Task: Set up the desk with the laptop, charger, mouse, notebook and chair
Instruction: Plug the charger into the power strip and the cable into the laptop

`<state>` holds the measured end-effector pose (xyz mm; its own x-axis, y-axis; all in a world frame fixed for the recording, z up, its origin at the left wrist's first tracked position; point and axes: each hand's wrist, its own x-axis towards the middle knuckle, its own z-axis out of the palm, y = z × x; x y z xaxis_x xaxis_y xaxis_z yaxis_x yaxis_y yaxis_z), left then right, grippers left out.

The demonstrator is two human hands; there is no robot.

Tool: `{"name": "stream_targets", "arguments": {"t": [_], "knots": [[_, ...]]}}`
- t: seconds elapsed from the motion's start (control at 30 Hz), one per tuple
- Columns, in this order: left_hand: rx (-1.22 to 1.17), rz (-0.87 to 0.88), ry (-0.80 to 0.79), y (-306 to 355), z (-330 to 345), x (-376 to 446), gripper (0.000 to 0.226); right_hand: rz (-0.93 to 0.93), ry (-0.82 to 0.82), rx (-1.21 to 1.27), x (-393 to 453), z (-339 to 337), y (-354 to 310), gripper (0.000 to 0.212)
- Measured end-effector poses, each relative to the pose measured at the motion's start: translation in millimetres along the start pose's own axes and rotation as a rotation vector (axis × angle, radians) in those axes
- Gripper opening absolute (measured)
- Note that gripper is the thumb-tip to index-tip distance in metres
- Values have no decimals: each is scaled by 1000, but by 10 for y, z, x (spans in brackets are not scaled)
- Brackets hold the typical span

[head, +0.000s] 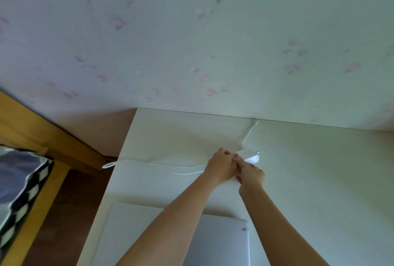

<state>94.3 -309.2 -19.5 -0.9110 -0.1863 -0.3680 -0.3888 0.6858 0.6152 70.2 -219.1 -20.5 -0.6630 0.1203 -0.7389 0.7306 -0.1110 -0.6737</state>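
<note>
Meeting above the middle of the pale cream desk top (319, 169), the person's two bare hands work together at a small white charger block (251, 157). The left hand (220, 166) has its fingers curled inward over the near end of the block, knuckles up. The right hand (251, 175) lies just beside it, touching it, with thumb and fingertips pinched at the same spot; whether it pinches the block itself or the cable where it joins cannot be told. The block's far end, with two short metal prongs, pokes out beyond the fingers to the right.

A thin white cable (181, 166) runs leftward from the hands in two loose strands across the desk to its left edge, where it ends in a small flat loop (109, 165) hanging over the edge. Another white strand (250, 131) rises from the block toward the back of the desk, where the desk meets the pale floral-patterned wallpaper (191, 41).

A closed silver-grey laptop (223, 242) lies flat on the near part of the desk, partly hidden under both forearms, with a small red mark near its far right corner.

Left of the desk stand a yellow wooden bed frame (32, 120) and a grey cushion with black-and-white chequered trim (19, 178), over dark brown wooden flooring (70, 201).
</note>
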Motion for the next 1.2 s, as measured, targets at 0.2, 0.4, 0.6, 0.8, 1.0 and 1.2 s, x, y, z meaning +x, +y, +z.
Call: {"name": "stream_targets", "arguments": {"t": [0.2, 0.4, 0.6, 0.8, 1.0, 1.2], "knots": [[-66, 5, 40, -196, -60, -137, 25, 4, -74, 86, -71, 108, -10, 31], [-230, 5, 106, -361, -134, -429, 34, -39, -25, 46, -149, 220, 45, 38], [-425, -52, 536, -646, -579, -792, 15, -315, -110, -75, -619, 584, 203, 37], [-348, -76, 767, -1359, -1177, -1421, 35, -566, -300, -361, -1335, 1115, 599, 44], [-276, -162, 757, -2251, -1648, -2224, 97, -703, -445, -513, -2145, 1723, 1193, 42], [-165, -322, 893, -3200, -1967, -3203, 63, -838, -655, -677, -2931, 2318, 2059, 36]]}}
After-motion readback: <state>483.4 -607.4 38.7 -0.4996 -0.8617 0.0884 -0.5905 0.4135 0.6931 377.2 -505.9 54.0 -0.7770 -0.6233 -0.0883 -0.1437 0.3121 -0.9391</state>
